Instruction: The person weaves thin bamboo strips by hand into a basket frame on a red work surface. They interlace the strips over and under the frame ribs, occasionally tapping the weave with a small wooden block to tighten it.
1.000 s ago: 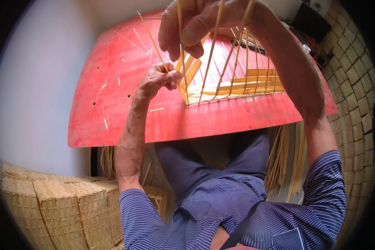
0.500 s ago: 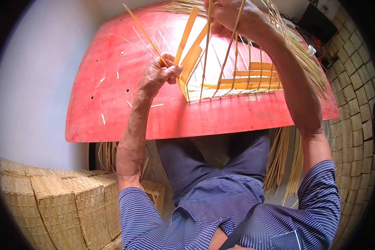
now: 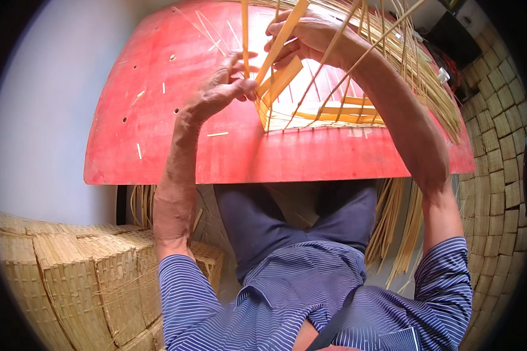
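**Strip lifted at the corner of the half-woven basket**

Head view: the left hand (image 3: 219, 88) sits at the near-left corner of the unfinished bamboo basket (image 3: 319, 114), its fingers closed in a pinch on a thin upright splint (image 3: 245, 35). The right hand (image 3: 307, 35) is above and behind that corner, fingers curled around a broad flat strip (image 3: 284, 38) that slants down toward the basket's wall. The basket rests on the red table (image 3: 158, 140), slightly right of centre, with loose splints rising from its rim and fanning off to the right.

Compared with a second ago, the right hand has moved from directly over the left hand's work toward the far edge, and the broad strip is now tilted more steeply; the left hand has kept its place at the corner. By my reading the strip is being worked between the uprights, so the weave at this corner is partway through a pass.

Hard to make out: the right hand's fingertips are partly cut by the top edge, and crossing splints hide where the strip's lower end goes in. The basket's far side is lost behind the forearm. Stacks of woven boxes (image 3: 70, 275) stand on the floor lower left; a bundle of spare strips (image 3: 398, 228) hangs below the table's right side.
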Demonstrator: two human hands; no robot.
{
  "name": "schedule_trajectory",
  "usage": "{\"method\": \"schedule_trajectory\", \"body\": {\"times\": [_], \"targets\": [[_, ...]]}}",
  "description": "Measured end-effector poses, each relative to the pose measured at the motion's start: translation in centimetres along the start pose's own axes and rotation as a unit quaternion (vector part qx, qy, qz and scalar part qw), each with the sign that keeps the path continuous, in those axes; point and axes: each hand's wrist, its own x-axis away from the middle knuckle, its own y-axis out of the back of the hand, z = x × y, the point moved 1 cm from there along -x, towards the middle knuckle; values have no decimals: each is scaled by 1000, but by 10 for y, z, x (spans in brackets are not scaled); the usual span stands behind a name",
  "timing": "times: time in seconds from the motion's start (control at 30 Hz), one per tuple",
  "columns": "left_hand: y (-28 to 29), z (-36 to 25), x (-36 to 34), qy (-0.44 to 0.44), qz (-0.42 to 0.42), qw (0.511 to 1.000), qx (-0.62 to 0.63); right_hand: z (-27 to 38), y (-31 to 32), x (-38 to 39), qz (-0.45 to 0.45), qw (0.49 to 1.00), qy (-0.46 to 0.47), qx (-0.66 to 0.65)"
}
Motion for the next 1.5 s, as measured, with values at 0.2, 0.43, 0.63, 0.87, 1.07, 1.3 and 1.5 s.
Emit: {"method": "schedule_trajectory", "body": {"times": [0.2,0.43,0.63,0.87,1.07,1.3,1.5], "targets": [[7,6,-5,-41,-84,989,-113,0,-6,2,6,999,30,-10],[6,27,-34,-29,-165,969,-183,-14,-3,-7,-2,997,43,-57],[6,17,-29,-17,-70,996,-44,-16,9,-10,145,982,39,-116],[-42,29,29,-268,-128,915,-273,-16,5,-12,131,974,-57,-176],[-51,42,32,-246,-152,898,-331,-11,2,-10,66,979,-53,-185],[-49,45,22,-273,-159,900,-300,49,-5,117,-344,797,457,193],[-46,53,19,-230,-150,928,-251,-26,-44,139,-311,872,284,251]]}}
